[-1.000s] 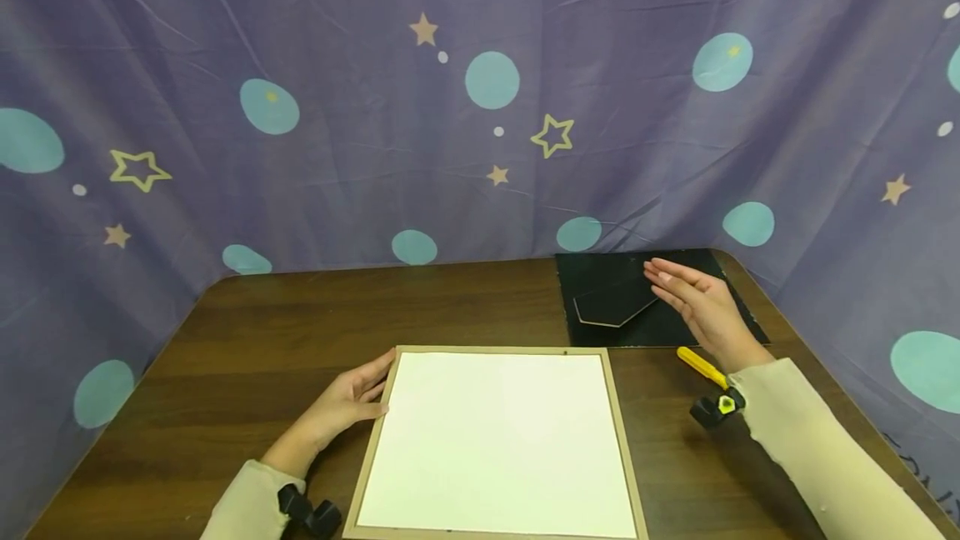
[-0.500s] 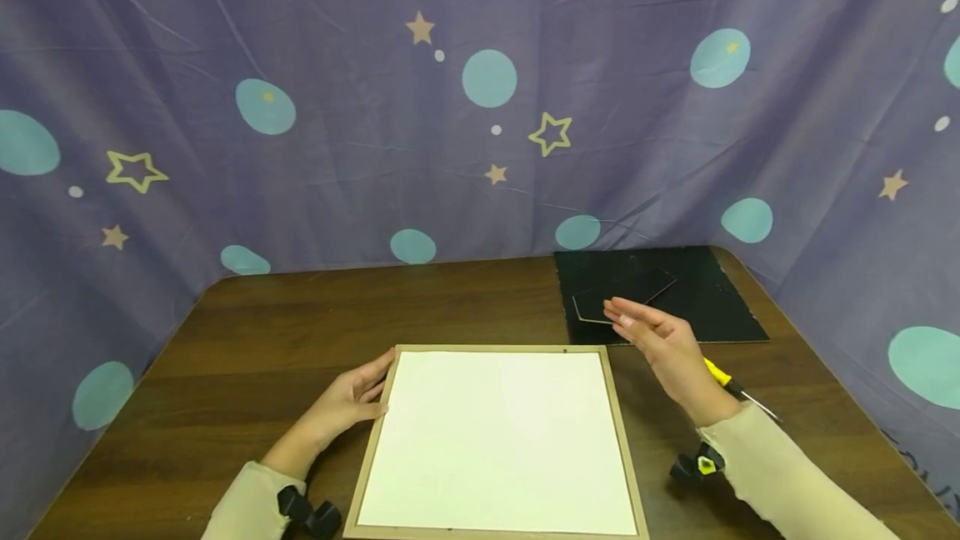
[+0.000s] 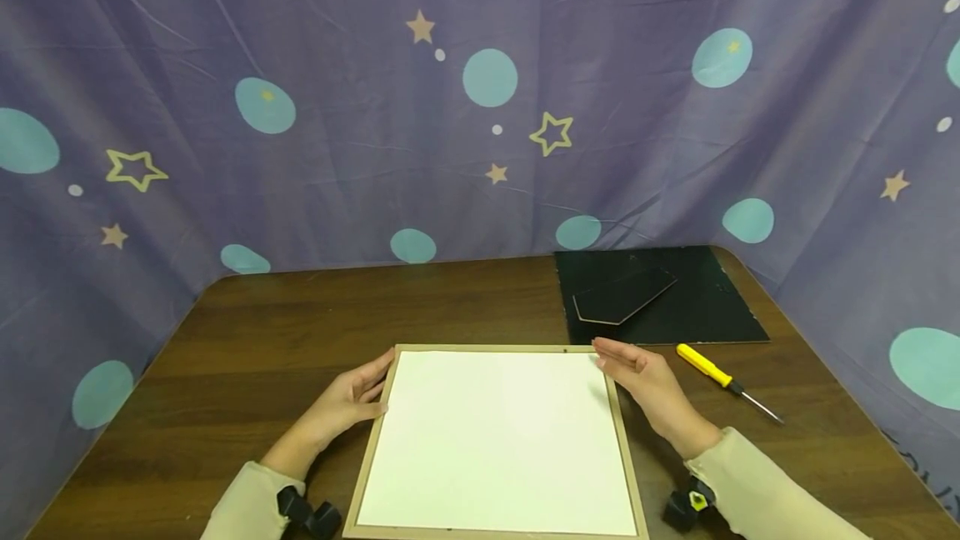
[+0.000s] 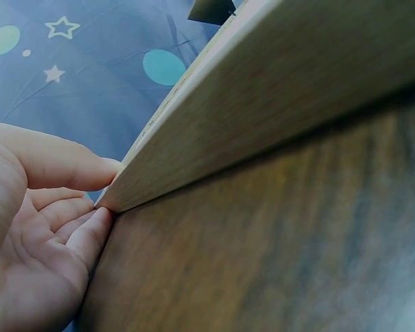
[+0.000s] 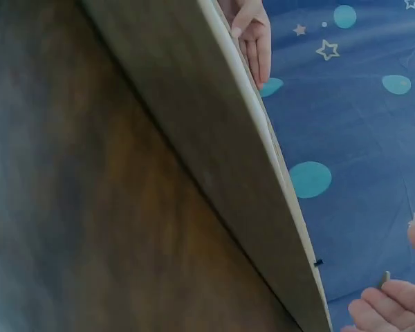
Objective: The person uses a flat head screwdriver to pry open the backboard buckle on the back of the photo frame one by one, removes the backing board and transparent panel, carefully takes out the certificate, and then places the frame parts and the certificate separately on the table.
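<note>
**Pale wood frame lies flat, a hand at each far corner**

Pale wood borders the picture frame (image 3: pixel 497 440), which lies flat on the near middle of the dark tabletop (image 3: pixel 270 332) with a white sheet filling its opening. The left hand (image 3: pixel 341 403) rests against the frame's far left corner, fingers relaxed and nearly straight; the left wrist view shows thumb and fingertips (image 4: pixel 100 225) touching the wood, not curled round it. The right hand (image 3: pixel 647 382) is at the far right corner, fingers extended and loose, close to the edge; whether it actually touches cannot be told. Neither hand grips anything.

Judging by the layout, the frame's back is already off: a black backing board (image 3: pixel 697 307) with its stand flap (image 3: pixel 622 296) lies at the far right of the tabletop, well apart from the frame. The frame itself is not lifted or turned, so whatever is to be done with the sheet and frame seems yet to come.

A yellow-handled screwdriver (image 3: pixel 723 379) lies to the right of the frame, near the right hand, between it and the backing board. Nothing lies on the frame itself. A purple cloth (image 3: pixel 480 107) with stars and teal dots hangs behind and round the sides.
</note>
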Motion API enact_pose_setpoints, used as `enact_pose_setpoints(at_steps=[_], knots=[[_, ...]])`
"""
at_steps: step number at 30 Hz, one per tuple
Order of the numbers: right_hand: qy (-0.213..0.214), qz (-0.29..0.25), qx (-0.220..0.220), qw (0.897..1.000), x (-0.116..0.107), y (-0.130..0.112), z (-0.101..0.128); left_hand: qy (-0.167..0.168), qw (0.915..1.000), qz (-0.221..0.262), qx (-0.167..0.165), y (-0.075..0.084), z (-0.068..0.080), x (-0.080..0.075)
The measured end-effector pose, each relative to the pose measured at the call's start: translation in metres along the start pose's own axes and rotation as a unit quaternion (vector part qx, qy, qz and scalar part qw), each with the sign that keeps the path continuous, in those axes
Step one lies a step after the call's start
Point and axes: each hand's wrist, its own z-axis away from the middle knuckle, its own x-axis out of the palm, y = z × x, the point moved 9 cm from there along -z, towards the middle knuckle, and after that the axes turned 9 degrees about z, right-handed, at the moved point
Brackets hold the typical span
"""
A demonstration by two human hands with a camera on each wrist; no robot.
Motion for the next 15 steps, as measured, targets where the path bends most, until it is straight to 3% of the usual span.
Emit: enact_pose_setpoints(at_steps=[6, 15], knots=[[0.011, -0.024, 0.035, 0.999, 0.004, 0.007, 0.000, 0.005, 0.9999, -0.004, -0.011, -0.001, 0.000, 0.000], [0.005, -0.043, 0.040, 0.998, 0.008, 0.012, -0.006, 0.004, 0.9999, -0.006, -0.013, 0.000, 0.007, -0.001]])
